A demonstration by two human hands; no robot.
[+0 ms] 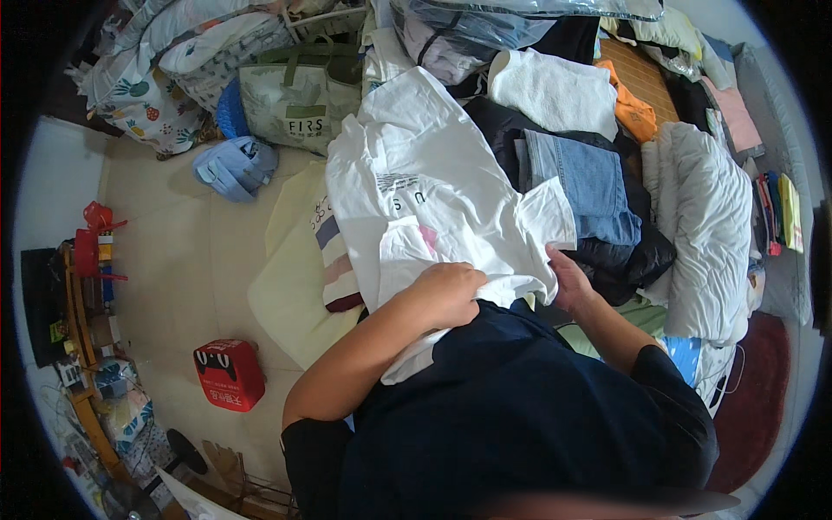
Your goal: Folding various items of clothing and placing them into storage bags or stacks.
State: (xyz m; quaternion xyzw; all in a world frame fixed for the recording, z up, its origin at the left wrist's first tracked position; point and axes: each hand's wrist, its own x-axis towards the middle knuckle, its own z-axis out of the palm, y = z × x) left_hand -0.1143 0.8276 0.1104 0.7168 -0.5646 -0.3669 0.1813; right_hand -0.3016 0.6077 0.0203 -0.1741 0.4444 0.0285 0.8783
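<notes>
Beside the tiled floor [169,286], left hand [448,293] and right hand [568,279] are gripping a white T-shirt [433,156], likely light and limp, best held by opposite edges, over the clothes heap's [626,253] near edge.

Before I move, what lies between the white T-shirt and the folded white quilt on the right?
Folded blue jeans, resting on a black puffy garment, lie between the white T-shirt and the quilt; the head view shows it.

Lettered: white shirt [451,212], green bag [299,97], red box [230,376]
</notes>
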